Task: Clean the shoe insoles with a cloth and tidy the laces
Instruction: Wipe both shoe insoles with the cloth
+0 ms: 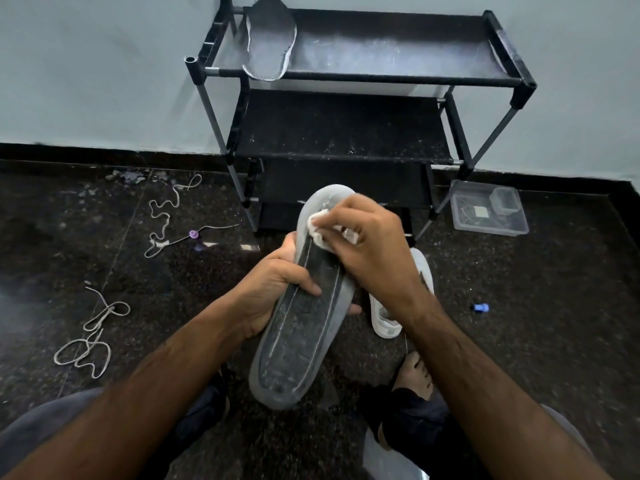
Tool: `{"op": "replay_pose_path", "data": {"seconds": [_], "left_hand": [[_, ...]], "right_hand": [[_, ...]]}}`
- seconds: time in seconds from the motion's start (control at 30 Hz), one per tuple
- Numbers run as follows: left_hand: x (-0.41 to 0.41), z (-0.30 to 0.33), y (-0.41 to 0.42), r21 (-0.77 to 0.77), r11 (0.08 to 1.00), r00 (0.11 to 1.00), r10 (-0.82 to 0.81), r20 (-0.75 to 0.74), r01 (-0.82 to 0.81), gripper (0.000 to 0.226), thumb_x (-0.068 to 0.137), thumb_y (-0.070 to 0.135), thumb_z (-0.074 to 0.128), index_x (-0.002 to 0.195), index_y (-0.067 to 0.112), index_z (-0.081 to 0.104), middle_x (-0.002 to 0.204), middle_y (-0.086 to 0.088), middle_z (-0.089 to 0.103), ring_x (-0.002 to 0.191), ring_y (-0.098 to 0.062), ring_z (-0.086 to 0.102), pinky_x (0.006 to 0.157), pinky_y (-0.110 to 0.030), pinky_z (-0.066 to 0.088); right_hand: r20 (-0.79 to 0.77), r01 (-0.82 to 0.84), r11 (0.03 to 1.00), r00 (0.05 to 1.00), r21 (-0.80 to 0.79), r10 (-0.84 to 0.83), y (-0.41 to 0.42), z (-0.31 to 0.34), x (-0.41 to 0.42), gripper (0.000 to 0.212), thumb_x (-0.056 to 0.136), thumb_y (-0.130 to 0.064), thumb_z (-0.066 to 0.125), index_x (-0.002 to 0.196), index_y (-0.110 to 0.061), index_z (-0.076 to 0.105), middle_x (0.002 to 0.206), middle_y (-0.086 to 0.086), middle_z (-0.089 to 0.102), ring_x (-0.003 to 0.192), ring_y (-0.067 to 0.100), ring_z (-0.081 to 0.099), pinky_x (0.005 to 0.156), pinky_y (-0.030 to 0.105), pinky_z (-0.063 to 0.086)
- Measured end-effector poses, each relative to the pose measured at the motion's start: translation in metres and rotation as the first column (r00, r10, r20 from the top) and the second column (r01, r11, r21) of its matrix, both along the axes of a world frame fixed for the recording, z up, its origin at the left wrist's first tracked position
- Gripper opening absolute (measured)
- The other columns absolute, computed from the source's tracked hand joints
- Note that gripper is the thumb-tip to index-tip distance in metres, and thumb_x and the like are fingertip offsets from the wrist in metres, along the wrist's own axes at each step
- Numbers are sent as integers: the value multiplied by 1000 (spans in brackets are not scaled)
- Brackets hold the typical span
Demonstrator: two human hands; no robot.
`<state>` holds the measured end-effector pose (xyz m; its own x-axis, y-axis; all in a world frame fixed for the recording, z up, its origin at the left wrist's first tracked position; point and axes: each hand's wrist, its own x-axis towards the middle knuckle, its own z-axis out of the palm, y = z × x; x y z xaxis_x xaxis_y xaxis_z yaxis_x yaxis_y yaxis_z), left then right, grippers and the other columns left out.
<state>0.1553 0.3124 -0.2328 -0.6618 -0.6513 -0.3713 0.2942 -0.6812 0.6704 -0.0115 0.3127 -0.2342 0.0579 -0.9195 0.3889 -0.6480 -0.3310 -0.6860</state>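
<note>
Left hand (273,289) grips the insole (298,327), right hand (367,251) pinches a cloth (320,226); clear box (488,209) holds small items.

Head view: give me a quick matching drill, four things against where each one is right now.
Things:
1. white cloth
2. second insole
3. loose laces
4. clear plastic box

Places:
A. floor, right of the rack
B. top shelf of the rack
C. floor, left of the person
D. gripped in the right hand, against the held insole

Pairs: 1-D, 2-B, 3-C, 4-A
</note>
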Motion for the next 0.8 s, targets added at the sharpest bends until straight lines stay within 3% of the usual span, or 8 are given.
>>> {"op": "replay_pose_path", "data": {"seconds": [0.13, 0.3, 0.43, 0.53, 0.6, 0.67, 0.73, 0.8], "left_hand": [[0, -5, -1, -20, 1000, 995, -12, 103, 14, 73, 70, -23, 48, 132, 14, 41, 120, -35, 55, 95, -57, 66, 75, -63, 57], [9, -7, -7, -212, 977, 980, 41, 192, 1, 71, 75, -10, 63, 140, 14, 46, 115, -20, 66, 97, -33, 68, 81, -42, 60], [2, -9, 3, -185, 980, 997, -79, 2, 78, 86, 83, -27, 47, 147, 31, 43, 133, -19, 58, 117, -37, 61, 97, -63, 50], [0, -12, -1, -160, 987, 999, -18, -37, 12, 92, 82, -31, 41, 148, 34, 41, 138, -22, 56, 114, -38, 63, 95, -61, 52], [4, -13, -6, -161, 986, 999, 38, 21, -34, 89, 81, -31, 40, 148, 27, 42, 125, -23, 63, 103, -33, 70, 82, -47, 61], [7, -13, -8, -175, 983, 995, 63, 75, -49, 87, 80, -31, 39, 149, 22, 41, 116, -18, 68, 98, -28, 72, 73, -37, 62], [7, -13, -7, -180, 983, 999, 30, 33, -24, 92, 80, -32, 39, 149, 28, 41, 125, -19, 65, 104, -31, 70, 80, -43, 61], [4, -11, -4, -181, 983, 998, -23, -62, 11, 96, 81, -33, 38, 150, 34, 39, 139, -22, 55, 116, -37, 63, 95, -60, 52]], "right_hand": [[13, 103, 995, 995, 15, -103, 0, 2, -3, 15, 86, -9, 79, 100, -15, 79, 97, -8, 68, 89, 5, 65, 80, 20, 55], [-22, 147, 989, 989, 15, -147, -2, 3, 0, 23, 94, -15, 72, 117, -15, 75, 107, -6, 65, 97, 4, 63, 87, 15, 53], [-2, 194, 981, 981, 0, -194, -2, 4, -2, 23, 96, -10, 68, 119, -14, 73, 107, -3, 64, 98, 6, 62, 88, 15, 52], [37, -6, 1000, 999, 16, 5, 0, 5, -1, 21, 91, -5, 73, 111, -11, 76, 105, -1, 65, 100, 7, 63, 89, 13, 51], [26, -215, 974, 977, 69, 213, 3, 4, 6, 19, 89, -6, 77, 107, -10, 79, 102, 0, 66, 97, 9, 65, 85, 20, 55], [1, -288, 954, 957, 79, 289, 3, 2, 10, 16, 88, -9, 78, 104, -12, 80, 98, 0, 66, 92, 14, 67, 79, 32, 58], [-34, -216, 976, 976, 24, 217, 2, 1, 8, 14, 89, -12, 77, 102, -14, 81, 97, -2, 65, 89, 16, 66, 77, 37, 57], [-67, -71, 997, 995, -41, 68, 1, 2, 3, 13, 92, -15, 75, 103, -16, 80, 97, -4, 65, 90, 18, 64, 80, 39, 56]]}}
